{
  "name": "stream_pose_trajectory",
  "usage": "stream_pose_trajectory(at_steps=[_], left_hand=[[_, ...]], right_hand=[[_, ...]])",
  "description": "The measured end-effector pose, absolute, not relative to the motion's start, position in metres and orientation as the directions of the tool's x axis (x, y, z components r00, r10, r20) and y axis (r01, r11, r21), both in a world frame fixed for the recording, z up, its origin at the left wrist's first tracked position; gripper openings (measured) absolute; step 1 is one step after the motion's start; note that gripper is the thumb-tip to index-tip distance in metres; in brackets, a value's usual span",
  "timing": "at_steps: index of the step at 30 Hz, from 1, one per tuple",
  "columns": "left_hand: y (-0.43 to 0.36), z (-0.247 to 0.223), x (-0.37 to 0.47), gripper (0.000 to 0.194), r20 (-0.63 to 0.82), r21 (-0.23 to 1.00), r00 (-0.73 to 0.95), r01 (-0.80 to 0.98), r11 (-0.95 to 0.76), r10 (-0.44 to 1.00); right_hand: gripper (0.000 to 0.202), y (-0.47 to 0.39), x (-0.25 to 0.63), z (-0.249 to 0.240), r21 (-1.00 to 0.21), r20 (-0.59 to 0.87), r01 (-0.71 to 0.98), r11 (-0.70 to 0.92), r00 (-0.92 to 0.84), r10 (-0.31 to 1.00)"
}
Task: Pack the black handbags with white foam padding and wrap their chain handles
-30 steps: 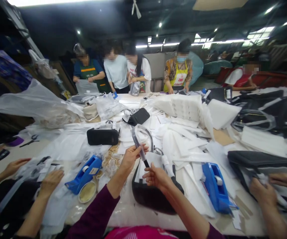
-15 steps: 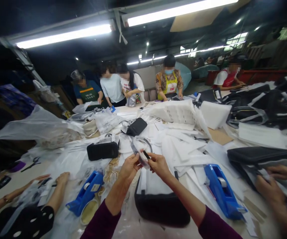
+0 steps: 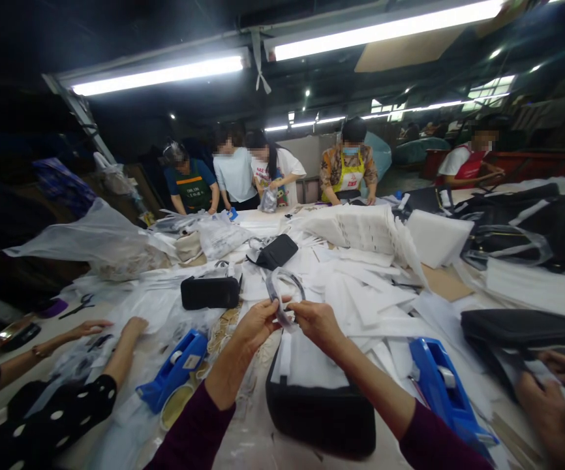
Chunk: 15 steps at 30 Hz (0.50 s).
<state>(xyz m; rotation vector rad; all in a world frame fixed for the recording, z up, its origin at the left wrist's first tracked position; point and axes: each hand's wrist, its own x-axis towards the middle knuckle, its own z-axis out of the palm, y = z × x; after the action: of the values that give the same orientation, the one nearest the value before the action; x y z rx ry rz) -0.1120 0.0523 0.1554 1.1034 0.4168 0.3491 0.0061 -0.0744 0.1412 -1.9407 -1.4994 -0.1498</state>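
Observation:
A looped strap in clear plastic wrap is held up between my two hands. My left hand is closed on its wrapped lower part. My right hand pinches the dark end of the loop, close beside the left fingertips. Below them stands a black bag with white foam sheet on its top. The strap's far side arches above my fingers, in front of white sheets.
Blue tape dispensers flank the bag. Black pouches lie beyond, among white foam sheets. Co-workers' hands work at both sides. Several people stand across the table.
The view has shifted a little, so the surroundings appear further right. My right fingers have moved onto the dark strap end, which stuck out between my hands before.

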Motion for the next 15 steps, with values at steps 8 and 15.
stream_pose_trajectory(at_steps=[8, 15], left_hand=[[0.048, 0.153, -0.11, 0.029, -0.204, 0.832, 0.913, -0.027, 0.554, 0.352], [0.035, 0.149, -0.104, 0.025, -0.123, 0.785, 0.94, -0.103, 0.611, 0.318]], right_hand=[[0.027, -0.076, 0.018, 0.155, -0.158, 0.545, 0.987, -0.024, 0.107, 0.831], [0.013, -0.069, 0.019, 0.156, -0.186, 0.6, 0.983, 0.003, 0.111, 0.792]])
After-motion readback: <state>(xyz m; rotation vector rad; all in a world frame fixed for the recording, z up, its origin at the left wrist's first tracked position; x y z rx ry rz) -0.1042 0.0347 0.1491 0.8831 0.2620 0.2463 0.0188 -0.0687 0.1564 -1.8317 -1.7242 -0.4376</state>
